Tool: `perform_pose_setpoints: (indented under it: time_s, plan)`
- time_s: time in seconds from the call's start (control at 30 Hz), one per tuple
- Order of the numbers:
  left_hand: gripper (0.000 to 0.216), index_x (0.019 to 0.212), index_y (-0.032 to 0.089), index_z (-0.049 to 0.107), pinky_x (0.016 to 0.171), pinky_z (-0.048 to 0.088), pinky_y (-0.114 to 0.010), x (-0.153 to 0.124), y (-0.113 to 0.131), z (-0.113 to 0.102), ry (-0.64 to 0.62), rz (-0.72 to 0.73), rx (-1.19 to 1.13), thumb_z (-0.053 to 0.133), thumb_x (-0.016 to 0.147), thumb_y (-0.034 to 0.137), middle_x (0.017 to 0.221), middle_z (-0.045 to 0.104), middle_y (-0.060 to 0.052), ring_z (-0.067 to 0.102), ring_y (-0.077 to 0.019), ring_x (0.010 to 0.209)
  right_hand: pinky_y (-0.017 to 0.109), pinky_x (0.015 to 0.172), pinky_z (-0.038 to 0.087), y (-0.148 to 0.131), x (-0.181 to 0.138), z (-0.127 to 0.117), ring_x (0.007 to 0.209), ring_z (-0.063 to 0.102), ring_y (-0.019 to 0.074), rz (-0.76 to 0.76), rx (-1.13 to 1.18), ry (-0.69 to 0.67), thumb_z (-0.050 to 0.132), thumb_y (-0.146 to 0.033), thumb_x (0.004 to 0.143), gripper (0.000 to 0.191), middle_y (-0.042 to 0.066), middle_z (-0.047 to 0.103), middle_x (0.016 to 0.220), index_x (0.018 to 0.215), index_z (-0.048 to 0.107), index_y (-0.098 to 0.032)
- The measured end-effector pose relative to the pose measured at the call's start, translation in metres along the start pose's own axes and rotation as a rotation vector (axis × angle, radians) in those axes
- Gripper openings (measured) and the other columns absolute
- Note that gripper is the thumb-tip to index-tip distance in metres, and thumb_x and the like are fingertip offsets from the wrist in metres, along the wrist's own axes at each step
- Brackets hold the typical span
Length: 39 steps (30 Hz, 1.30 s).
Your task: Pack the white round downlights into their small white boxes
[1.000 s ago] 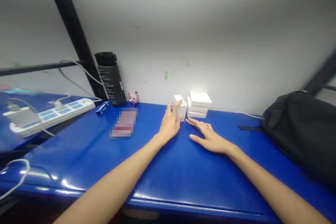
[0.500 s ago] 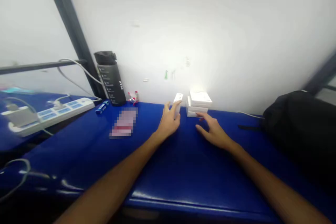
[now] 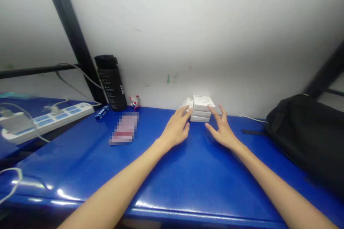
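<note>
Against the wall, a neat stack of several flat white boxes [image 3: 201,115] stands on the blue desk. Just left of it a single white box [image 3: 189,103] is tilted up, mostly hidden behind the fingers of my left hand [image 3: 175,128]. Those fingers are bent over this box, with the thumb lower down near the stack's front left corner. My right hand [image 3: 223,128] is at the stack's right side, fingers spread and holding nothing. Its index fingertip is close to the top box's right edge; whether it touches I cannot tell.
A black bottle [image 3: 111,87], a small blue packet [image 3: 101,112], a red and silver wrapper [image 3: 134,102] and a blurred pink item [image 3: 125,127] are on the left. Farther left lies a white power strip [image 3: 57,118] with cables. A black bag [image 3: 306,132] occupies the right.
My left hand has moved right with the white box, bringing it beside the stack. The top boxes now sit squarer. My right hand has shifted slightly right and spread its fingers.
</note>
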<state>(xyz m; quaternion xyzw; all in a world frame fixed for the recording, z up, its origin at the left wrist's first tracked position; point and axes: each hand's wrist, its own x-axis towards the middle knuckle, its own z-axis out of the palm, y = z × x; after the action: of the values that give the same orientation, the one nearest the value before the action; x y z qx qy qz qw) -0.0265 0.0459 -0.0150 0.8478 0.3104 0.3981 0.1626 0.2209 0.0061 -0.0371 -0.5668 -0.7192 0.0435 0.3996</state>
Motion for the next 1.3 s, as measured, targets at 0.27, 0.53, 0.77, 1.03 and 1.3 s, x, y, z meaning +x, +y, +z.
perform_pose_setpoints:
  time_s: [0.27, 0.53, 0.77, 1.03, 1.3]
  plan:
    - [0.082, 0.162, 0.026, 0.042, 0.131, 0.025, -0.057, -0.001, -0.002, -0.004, -0.116, 0.059, 0.131, 0.062, 0.084, 0.013, 0.174, 0.031, -0.011, 0.030, -0.0377, 0.160, 0.067, 0.123, 0.036, 0.002, 0.001, 0.005, 0.161, 0.027, 0.0385, -0.038, -0.056, 0.013, 0.060, -0.040, 0.098, 0.075, 0.014, 0.008, 0.178, 0.166, 0.030, -0.031]
    - [0.070, 0.162, 0.020, 0.041, 0.131, 0.030, -0.049, -0.003, 0.007, -0.008, -0.209, 0.129, 0.426, 0.054, 0.093, 0.016, 0.176, 0.026, -0.009, 0.031, -0.0298, 0.161, 0.058, 0.126, 0.037, 0.008, 0.003, 0.004, 0.162, 0.029, 0.0341, -0.064, -0.003, 0.062, 0.063, -0.036, 0.094, 0.066, 0.008, 0.014, 0.178, 0.158, 0.045, -0.032]
    - [0.078, 0.162, 0.028, 0.041, 0.113, 0.051, -0.049, -0.002, 0.021, -0.010, -0.112, -0.138, 0.579, 0.051, 0.088, 0.007, 0.172, 0.035, -0.012, 0.049, -0.0338, 0.147, 0.061, 0.121, 0.044, 0.012, 0.003, 0.003, 0.153, 0.045, 0.0360, -0.064, 0.069, 0.070, 0.067, -0.036, 0.092, 0.086, 0.007, 0.012, 0.179, 0.168, 0.024, -0.037]
    - [0.081, 0.168, 0.040, 0.022, 0.098, 0.059, -0.051, -0.008, 0.022, -0.009, -0.161, -0.318, 0.579, 0.050, 0.096, 0.017, 0.170, 0.035, -0.017, 0.067, -0.0364, 0.125, 0.052, 0.105, 0.058, 0.001, 0.005, -0.001, 0.139, 0.060, 0.0330, -0.135, 0.077, 0.075, 0.063, -0.028, 0.093, 0.089, 0.009, 0.018, 0.178, 0.170, 0.019, -0.036]
    - [0.051, 0.150, 0.018, 0.054, 0.117, 0.047, -0.054, -0.010, 0.007, 0.003, -0.140, -0.220, 0.546, 0.049, 0.099, 0.022, 0.176, 0.024, -0.017, 0.035, -0.0382, 0.157, 0.059, 0.126, 0.037, -0.001, 0.004, -0.004, 0.157, 0.038, 0.0337, -0.172, -0.055, 0.003, 0.063, -0.025, 0.091, 0.066, 0.008, 0.024, 0.176, 0.155, 0.050, -0.029]
